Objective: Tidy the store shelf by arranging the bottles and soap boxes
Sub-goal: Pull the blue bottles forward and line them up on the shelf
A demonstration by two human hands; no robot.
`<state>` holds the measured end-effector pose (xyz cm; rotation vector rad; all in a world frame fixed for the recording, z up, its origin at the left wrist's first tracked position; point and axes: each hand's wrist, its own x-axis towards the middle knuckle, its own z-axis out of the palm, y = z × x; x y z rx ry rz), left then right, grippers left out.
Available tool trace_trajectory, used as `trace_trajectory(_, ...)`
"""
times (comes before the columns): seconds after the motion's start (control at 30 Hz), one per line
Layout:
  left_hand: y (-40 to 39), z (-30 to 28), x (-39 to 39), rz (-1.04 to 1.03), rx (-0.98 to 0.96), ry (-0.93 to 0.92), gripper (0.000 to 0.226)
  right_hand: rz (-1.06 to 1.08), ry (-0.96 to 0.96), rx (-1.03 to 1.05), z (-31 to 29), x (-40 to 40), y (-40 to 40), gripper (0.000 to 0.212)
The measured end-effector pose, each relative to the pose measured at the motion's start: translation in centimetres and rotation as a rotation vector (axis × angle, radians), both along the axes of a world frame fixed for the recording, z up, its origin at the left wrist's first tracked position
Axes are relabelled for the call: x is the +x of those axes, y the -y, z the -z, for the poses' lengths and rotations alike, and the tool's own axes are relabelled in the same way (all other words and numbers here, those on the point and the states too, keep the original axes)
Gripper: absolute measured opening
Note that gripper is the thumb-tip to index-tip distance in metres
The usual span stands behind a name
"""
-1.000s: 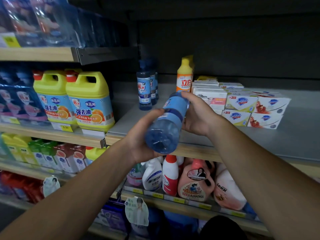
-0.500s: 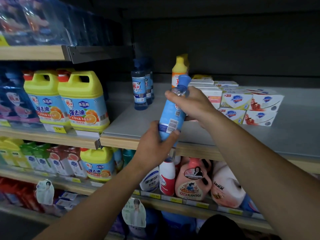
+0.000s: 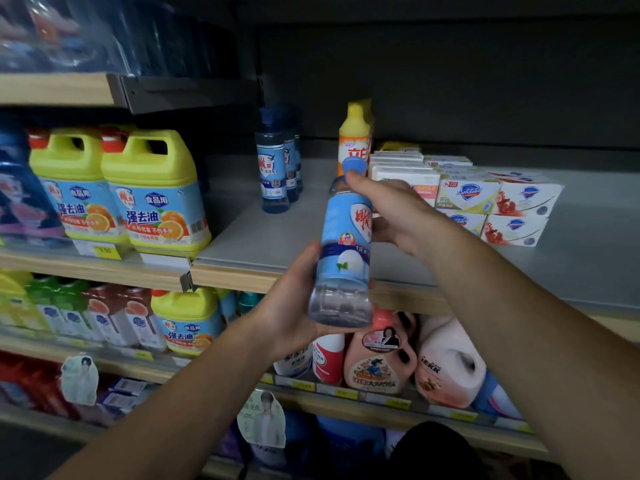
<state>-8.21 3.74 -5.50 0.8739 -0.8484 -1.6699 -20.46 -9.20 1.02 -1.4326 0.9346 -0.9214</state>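
I hold a clear blue bottle (image 3: 346, 251) with a light blue label and blue cap nearly upright in front of the grey shelf (image 3: 242, 244). My left hand (image 3: 294, 306) grips its base from the left. My right hand (image 3: 391, 209) holds its neck and upper label from the right. Matching blue bottles (image 3: 275, 164) stand in a row at the back left of the shelf. An orange bottle with a yellow cap (image 3: 355, 136) stands behind the held one. Stacked white soap boxes (image 3: 485, 202) fill the shelf's right side.
Yellow-capped detergent jugs (image 3: 152, 192) stand on the shelf section to the left. Pink, red and white bottles (image 3: 377, 362) crowd the shelf below. An upper shelf (image 3: 62, 88) with wrapped goods overhangs at top left. Bare grey shelf surface lies between the blue bottles and the soap boxes.
The bottle has gone from lying tipped toward me to nearly upright, and its front label now faces me. My left hand slid down to its base.
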Motion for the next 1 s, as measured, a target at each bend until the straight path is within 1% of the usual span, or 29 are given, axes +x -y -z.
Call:
trace_trajectory(0.07,0.0,-0.4,-1.0,-0.235,-0.016,0.206,0.054,0.098,-0.145,-0.114,-0.2,0.2,0.3,0.044)
trace_trajectory(0.13,0.0,-0.4,-1.6,-0.365,-0.044,0.3,0.047,0.17,-0.248,-0.181,-0.1,0.5,0.5,0.048)
trace_trajectory(0.2,-0.2,-0.6,-1.8,-0.323,-0.015,0.3,0.046,0.202,-0.353,-0.222,0.0,0.8,0.7,0.051)
trace_trajectory(0.3,-0.6,-1.5,-1.5,-0.17,0.074,0.191,0.048,0.175,-0.446,-0.18,0.2,0.9,1.0,0.051)
trace_trajectory(0.37,-0.7,-1.7,-1.3,-0.142,0.105,0.138,0.048,0.131,-0.457,-0.129,0.3,0.9,1.1,0.049)
trace_trajectory(0.43,-0.8,-1.7,-1.1,-0.14,0.114,0.13,0.048,0.113,-0.46,-0.106,0.5,0.9,1.0,0.049)
trace_trajectory(0.5,-0.9,-1.6,-0.9,-0.137,0.102,0.147,0.048,0.116,-0.442,-0.117,0.4,1.0,0.8,0.047)
trace_trajectory(0.57,-0.8,-1.5,-0.7,-0.169,0.047,0.201,0.045,0.136,-0.384,-0.153,0.0,1.3,0.4,0.045)
trace_trajectory(0.63,-0.4,-1.2,-0.5,-0.276,-0.078,0.335,0.041,0.179,-0.325,-0.246,-1.1,1.6,-0.3,0.044)
trace_trajectory(0.77,1.0,-1.0,1.1,-0.562,-0.408,0.864,0.04,0.306,-0.275,-0.622,-3.2,2.9,-2.9,0.044)
trace_trajectory(0.8,1.4,-0.9,1.6,-0.641,-0.464,0.957,0.04,0.322,-0.267,-0.7,-3.4,3.3,-3.6,0.044)
trace_trajectory(0.83,1.8,-0.9,2.2,-0.714,-0.504,1.015,0.04,0.336,-0.267,-0.768,-3.6,3.8,-4.2,0.045)
trace_trajectory(0.9,2.5,-0.9,3.1,-0.819,-0.552,1.073,0.043,0.36,-0.299,-0.873,-3.7,4.6,-4.7,0.049)
trace_trajectory(1.0,3.5,-0.3,4.6,-0.863,-0.573,1.119,0.049,0.325,-0.378,-0.929,-3.6,5.6,-4.2,0.056)
